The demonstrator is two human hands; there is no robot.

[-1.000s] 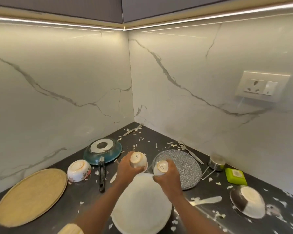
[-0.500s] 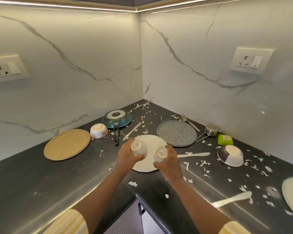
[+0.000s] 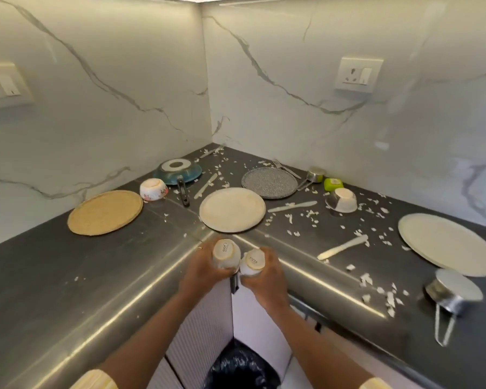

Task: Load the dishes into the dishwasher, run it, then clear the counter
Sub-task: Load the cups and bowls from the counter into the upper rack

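Note:
My left hand (image 3: 205, 269) grips a small white cup (image 3: 225, 253) turned bottom-up. In my right hand (image 3: 267, 276) is a second white cup (image 3: 253, 263), also bottom-up. Both cups touch each other just off the inner corner of the dark counter (image 3: 68, 276). On the counter lie a white plate (image 3: 232, 209), a grey speckled plate (image 3: 269, 182), a large white plate (image 3: 446, 242), a round woven tray (image 3: 105, 212), a floral bowl (image 3: 153, 189), an upturned teal pan (image 3: 180, 169), and a white bowl (image 3: 341, 200).
White scraps litter the counter. Pale knives (image 3: 291, 206) (image 3: 343, 247) (image 3: 205, 186), a fork (image 3: 285, 167), two small steel pots (image 3: 314, 175) (image 3: 451, 293) and a green sponge (image 3: 333, 183) lie about. A black bin bag (image 3: 240, 369) sits below, in front of the cabinet doors.
My hands have drawn back with both cups, from above the white plate to the counter's front edge. My view has pulled back and lower, showing more counter and the bin bag.

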